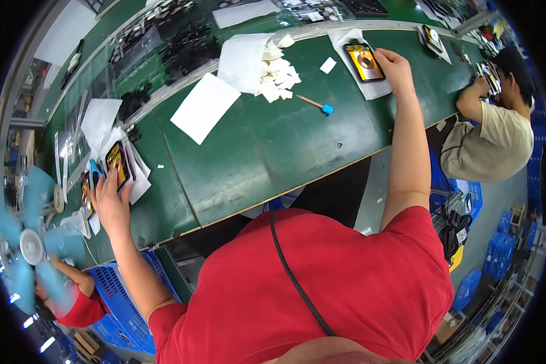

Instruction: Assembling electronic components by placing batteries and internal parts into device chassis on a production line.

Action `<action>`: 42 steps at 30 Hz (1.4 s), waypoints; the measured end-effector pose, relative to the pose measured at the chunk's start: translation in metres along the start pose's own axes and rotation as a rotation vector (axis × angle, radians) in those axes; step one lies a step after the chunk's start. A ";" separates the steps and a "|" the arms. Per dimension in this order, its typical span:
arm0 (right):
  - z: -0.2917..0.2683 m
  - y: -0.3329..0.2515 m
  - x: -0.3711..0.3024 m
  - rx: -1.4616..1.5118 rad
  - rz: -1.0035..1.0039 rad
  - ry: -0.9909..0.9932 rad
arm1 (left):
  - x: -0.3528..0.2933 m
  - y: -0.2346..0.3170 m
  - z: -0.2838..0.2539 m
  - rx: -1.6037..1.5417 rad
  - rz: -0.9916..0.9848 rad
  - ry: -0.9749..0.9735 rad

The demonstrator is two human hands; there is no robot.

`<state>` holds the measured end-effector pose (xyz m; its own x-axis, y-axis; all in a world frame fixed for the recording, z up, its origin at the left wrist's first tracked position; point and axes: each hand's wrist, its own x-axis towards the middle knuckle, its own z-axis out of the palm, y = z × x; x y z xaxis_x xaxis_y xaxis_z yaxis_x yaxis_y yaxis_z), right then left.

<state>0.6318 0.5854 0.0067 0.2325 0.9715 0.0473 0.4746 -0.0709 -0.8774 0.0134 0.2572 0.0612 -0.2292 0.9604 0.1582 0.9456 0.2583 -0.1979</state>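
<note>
My right arm reaches far out to the right, where my right hand [396, 71] grips the right edge of a phone-shaped device [364, 61] with a yellow and white screen. That device rests on a stack of white sheets [379, 90]. At the left, my left hand [110, 199] lies over a second phone-shaped device [122, 164], its fingers stretched out and apart, the tips touching it. White paper [141, 175] lies beneath that device. Beside the left fingers is a blue-handled tool [94, 171], and another yellow-screened device [86, 195] is partly hidden there.
On the green table [236, 161] are a white sheet [205, 108], a pile of pale paper pieces [278, 77] and a blue-tipped pencil-like stick [314, 104]. A blurred fan [32, 246] stands left. A co-worker [494, 133] sits at right; another person's red sleeve [82, 309] shows lower left.
</note>
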 end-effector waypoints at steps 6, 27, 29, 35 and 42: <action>-0.007 -0.006 -0.013 -0.222 -0.120 0.235 | 0.012 -0.002 -0.012 -0.015 0.097 0.004; 0.012 -0.030 -0.021 -0.739 -0.728 -0.186 | 0.062 -0.025 -0.006 -0.396 0.107 -0.452; 0.013 -0.030 -0.021 -0.762 -0.793 -0.149 | 0.058 -0.028 -0.003 -0.361 0.131 -0.433; 0.010 -0.046 -0.015 -0.937 -0.907 -0.259 | 0.058 -0.026 -0.008 -0.335 0.133 -0.424; 0.012 -0.052 -0.005 -1.132 -0.957 -0.403 | 0.057 -0.022 -0.011 -0.311 0.112 -0.455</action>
<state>0.5956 0.5865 0.0459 -0.6757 0.7336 0.0727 0.7276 0.6478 0.2256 -0.0177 0.3049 0.0857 -0.1349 0.9463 -0.2938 0.9776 0.1754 0.1162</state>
